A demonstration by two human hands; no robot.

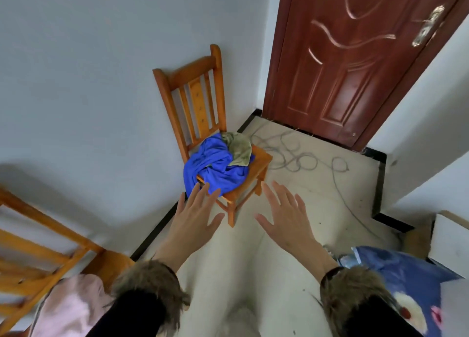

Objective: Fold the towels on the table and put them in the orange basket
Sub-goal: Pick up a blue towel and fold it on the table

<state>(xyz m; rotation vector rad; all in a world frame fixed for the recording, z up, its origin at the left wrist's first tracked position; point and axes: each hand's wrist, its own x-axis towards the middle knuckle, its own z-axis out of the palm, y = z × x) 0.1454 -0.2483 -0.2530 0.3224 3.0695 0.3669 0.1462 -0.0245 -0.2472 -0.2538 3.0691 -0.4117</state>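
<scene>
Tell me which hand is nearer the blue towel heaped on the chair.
Left. The left hand reaches out open, its fingertips overlapping the lower edge of the blue towel in the picture. The right hand is also open, off to the towel's right, over the floor beside the chair.

Black sleeves end in shaggy brown fur cuffs at both wrists.

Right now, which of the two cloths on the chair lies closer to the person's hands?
The blue towel: it spills over the seat's front edge toward the left hand, while the green towel sits behind it, near the chair back.
</scene>
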